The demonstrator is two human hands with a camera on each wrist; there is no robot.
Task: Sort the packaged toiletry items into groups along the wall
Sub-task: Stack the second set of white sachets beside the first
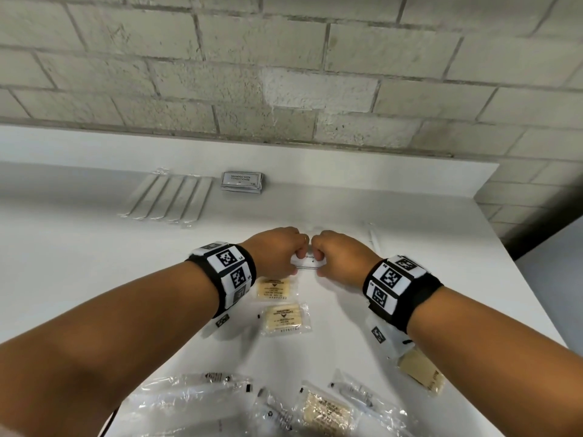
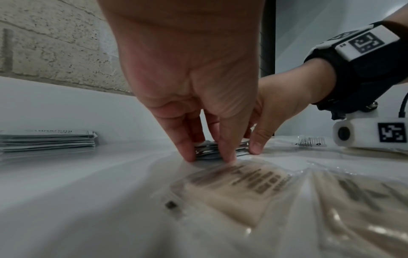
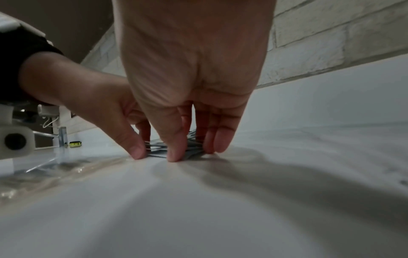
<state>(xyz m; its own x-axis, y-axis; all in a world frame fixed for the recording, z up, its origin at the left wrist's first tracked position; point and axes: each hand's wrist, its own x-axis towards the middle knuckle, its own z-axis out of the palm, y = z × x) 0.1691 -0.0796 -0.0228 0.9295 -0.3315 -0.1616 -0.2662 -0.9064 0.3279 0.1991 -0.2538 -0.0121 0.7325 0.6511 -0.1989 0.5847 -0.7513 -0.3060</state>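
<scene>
A small stack of white toothpaste sachets (image 1: 307, 262) lies on the white table (image 1: 94, 247), mid-way between me and the wall. My left hand (image 1: 285, 260) pinches its left end and my right hand (image 1: 325, 263) pinches its right end, fingertips down on the tabletop. In the left wrist view the left hand (image 2: 209, 157) straddles the sachet stack (image 2: 206, 151); the right wrist view shows the right hand (image 3: 194, 151) around the same stack (image 3: 158, 148). Against the wall stand a stack of shampoo sachets (image 1: 241, 182) and a row of several long wrapped items (image 1: 167, 197).
Two soap packets (image 1: 273, 287) (image 1: 285, 318) lie just behind my hands. More soap (image 1: 421, 370) (image 1: 325, 411) and clear wrapped items (image 1: 217, 378) are scattered near the front edge. A wrapped toothbrush (image 2: 311, 141) lies to the right. The table ends at the right (image 1: 517, 247).
</scene>
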